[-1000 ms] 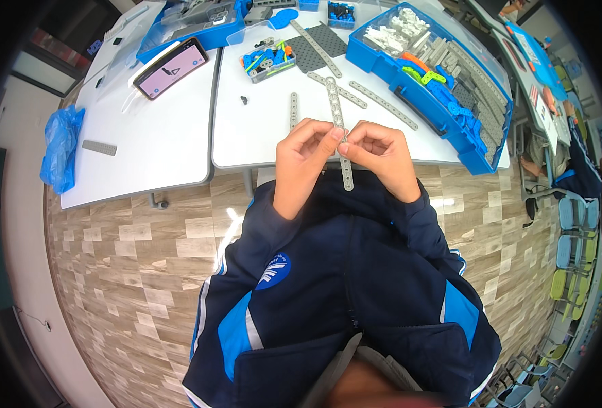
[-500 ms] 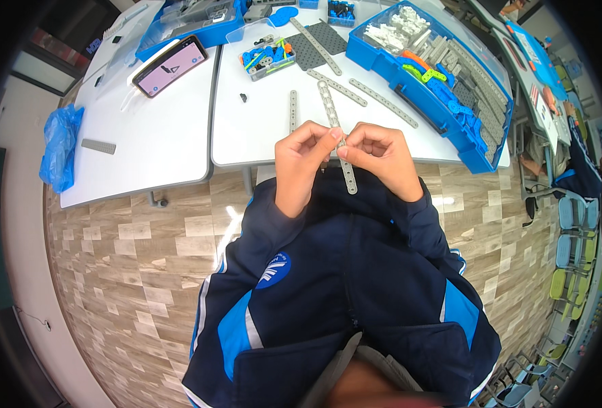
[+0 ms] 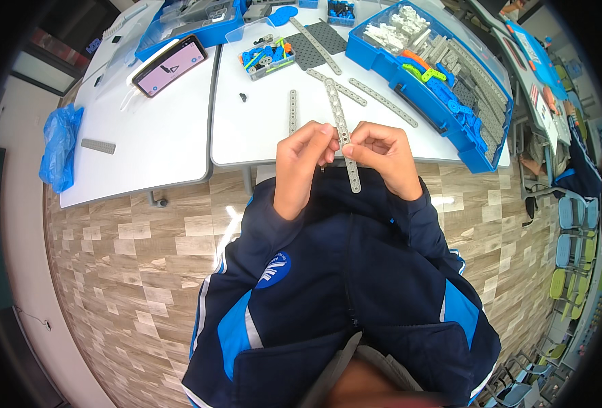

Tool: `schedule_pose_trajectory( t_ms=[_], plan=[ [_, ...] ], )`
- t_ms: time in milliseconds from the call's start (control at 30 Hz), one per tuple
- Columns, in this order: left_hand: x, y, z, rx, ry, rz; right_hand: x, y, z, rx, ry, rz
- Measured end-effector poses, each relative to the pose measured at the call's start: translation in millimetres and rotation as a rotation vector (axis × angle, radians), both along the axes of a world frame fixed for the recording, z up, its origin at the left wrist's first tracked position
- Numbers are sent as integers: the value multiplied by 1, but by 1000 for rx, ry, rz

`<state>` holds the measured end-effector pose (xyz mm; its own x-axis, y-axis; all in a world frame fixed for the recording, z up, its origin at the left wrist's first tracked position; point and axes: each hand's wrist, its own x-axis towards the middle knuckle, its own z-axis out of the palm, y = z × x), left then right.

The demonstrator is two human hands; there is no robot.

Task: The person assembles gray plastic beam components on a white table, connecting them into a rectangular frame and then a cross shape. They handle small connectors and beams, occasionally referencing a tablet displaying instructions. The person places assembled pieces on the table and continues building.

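Observation:
A long grey perforated building beam stands out in front of my chest, past the table's near edge. My right hand is closed on it, thumb across its middle. Just left of the beam is my left hand, its thumb and fingers pinched together; whatever they hold is too small or hidden to make out. Beyond my hands, more grey beams lie on the white table: a short one, one at the right and another partly behind the held beam.
A large blue case of sorted parts stands at the right. A small clear box of coloured parts sits near a dark grey perforated plate. To the left are a propped phone, a grey strip and a blue plastic bag.
My left thumb has come off the beam and the left hand is now slightly apart from it. The beam, still in my right hand, has shifted a little to the right.

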<state>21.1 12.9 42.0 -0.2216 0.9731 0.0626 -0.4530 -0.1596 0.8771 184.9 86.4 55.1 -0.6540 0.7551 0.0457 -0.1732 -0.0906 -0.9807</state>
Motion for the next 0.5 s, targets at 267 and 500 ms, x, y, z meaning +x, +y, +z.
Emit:
schedule_pose_trajectory(
  t_ms=[267,500],
  plan=[
    [5,1,2,52,125,20,-1,-1,-1,2,2,-14],
    [2,1,-1,18,65,66,4,4,-4,36,-45,50]
  ],
)
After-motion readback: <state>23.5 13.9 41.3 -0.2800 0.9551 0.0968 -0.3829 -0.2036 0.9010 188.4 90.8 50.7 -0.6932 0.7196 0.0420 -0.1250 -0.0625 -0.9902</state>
